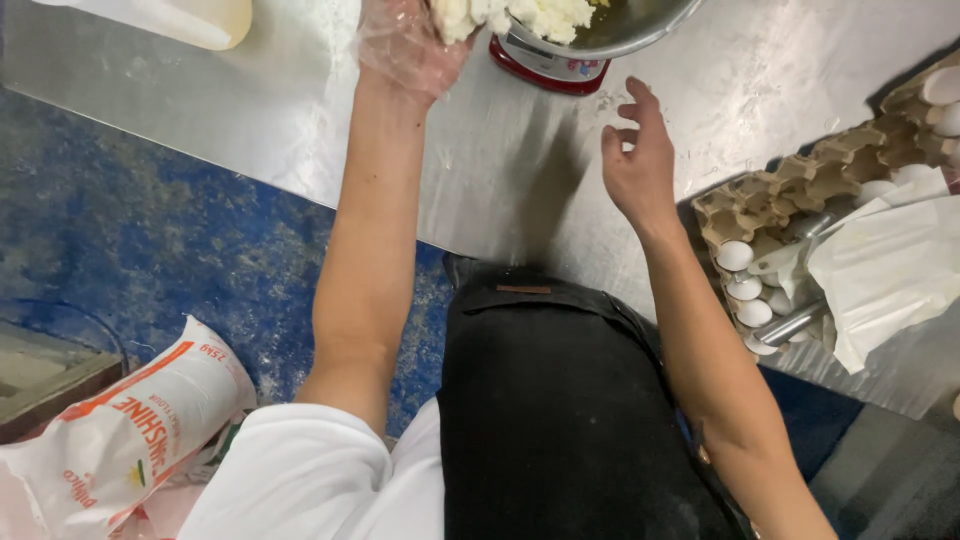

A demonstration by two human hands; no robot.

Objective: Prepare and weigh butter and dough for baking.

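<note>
gloved left hand (pixel 410 45) apparently gripping dough (pixel 520 15), bowl (pixel 640 25)

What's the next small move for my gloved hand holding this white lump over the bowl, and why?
Probably let the white lump drop into the metal bowl: the gloved left hand holds it at the rim, and the bare right hand hovers free nearby.

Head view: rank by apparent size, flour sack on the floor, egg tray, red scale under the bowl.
1. flour sack, though it is cut off by the frame edge and lies nearer the camera, so this is unsure.
2. egg tray, partly hidden under white paper.
3. red scale, mostly covered by the metal bowl.
</note>
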